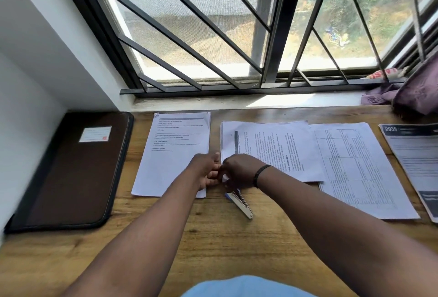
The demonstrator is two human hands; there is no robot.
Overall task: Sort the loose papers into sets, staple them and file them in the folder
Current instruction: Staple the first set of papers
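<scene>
A brown zip folder lies closed at the table's far left. Beside it rests a stapled white paper set. In the middle lies a sideways paper set, overlapping a table-printed sheet. My right hand grips a blue and silver stapler at the near left corner of the sideways set. My left hand sits just left of it with fingers curled at that same corner, lying over the stapled set's right edge.
A dark-headed printed sheet lies at the far right edge. Purple cloth bunches on the window sill at back right. Barred window runs along the back; a white wall bounds the left. Bare wooden table lies in front.
</scene>
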